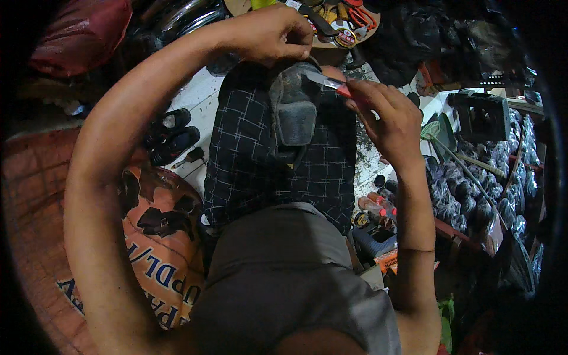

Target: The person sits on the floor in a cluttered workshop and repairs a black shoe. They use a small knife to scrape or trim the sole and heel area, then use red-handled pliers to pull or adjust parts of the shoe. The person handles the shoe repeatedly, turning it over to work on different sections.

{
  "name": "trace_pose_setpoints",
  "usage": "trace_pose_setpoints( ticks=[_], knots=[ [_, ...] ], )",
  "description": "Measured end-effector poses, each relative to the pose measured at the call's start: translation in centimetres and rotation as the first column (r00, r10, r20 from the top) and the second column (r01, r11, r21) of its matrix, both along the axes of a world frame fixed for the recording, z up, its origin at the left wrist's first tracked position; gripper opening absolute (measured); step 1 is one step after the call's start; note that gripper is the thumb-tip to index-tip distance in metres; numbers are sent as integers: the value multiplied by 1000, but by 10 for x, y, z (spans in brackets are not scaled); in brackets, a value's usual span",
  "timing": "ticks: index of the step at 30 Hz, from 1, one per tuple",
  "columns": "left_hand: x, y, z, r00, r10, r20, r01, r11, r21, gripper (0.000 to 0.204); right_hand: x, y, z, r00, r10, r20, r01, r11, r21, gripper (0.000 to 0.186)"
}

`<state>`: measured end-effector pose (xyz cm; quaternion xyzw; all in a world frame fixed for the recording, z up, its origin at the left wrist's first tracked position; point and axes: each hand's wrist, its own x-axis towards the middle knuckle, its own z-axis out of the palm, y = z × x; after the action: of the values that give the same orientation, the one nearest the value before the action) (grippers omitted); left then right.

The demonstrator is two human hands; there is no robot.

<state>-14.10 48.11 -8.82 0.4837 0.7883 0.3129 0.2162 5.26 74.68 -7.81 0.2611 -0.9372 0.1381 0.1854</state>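
A dark, worn shoe point(297, 123) rests sole up on my lap, over the black cloth with white crossed lines point(242, 142). Its heel block points toward me and its toe points away. My left hand point(277, 36) is closed at the toe end, fingers curled down against the shoe; the fingertips are partly hidden. From the right, my right hand point(384, 112) grips a knife point(332, 83) with a red handle. The flat blade points left and lies at the front part of the sole, just short of my left hand.
A round work surface point(331, 50) with tools and small tins stands ahead. Dark shoes point(171, 137) lie on the tiled floor at left, above an orange printed sack point(157, 260). Rightward are plastic-wrapped bundles point(461, 195), a black plastic stool-like object point(480, 115) and bottles point(378, 204).
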Motion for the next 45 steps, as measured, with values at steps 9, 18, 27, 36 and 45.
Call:
trace_pose_setpoints(
  ticks=[9, 18, 27, 36, 45],
  knots=[
    [0, -4, -6, 993, -109, -42, 113, 986, 119, 21, -44, -12, 9, 980, 185, -76, -176, 978, 115, 35],
    [-1, 1, 0, 986, -148, 81, 137, 981, 136, 27, -53, -22, 23, 973, 228, -38, -220, 964, 147, 31],
    [-4, 3, 3, 981, -187, 48, 180, 976, 126, 26, -50, -15, 26, 977, 212, -31, -209, 973, 94, 31],
    [-4, 6, 6, 973, -193, 126, 182, 979, 93, 25, -57, -21, 21, 971, 240, 5, -239, 965, 111, 29],
    [-5, 6, 15, 950, -132, 284, 135, 991, 9, 23, -57, -23, 21, 975, 218, -32, -211, 966, 147, 31]
  ],
)
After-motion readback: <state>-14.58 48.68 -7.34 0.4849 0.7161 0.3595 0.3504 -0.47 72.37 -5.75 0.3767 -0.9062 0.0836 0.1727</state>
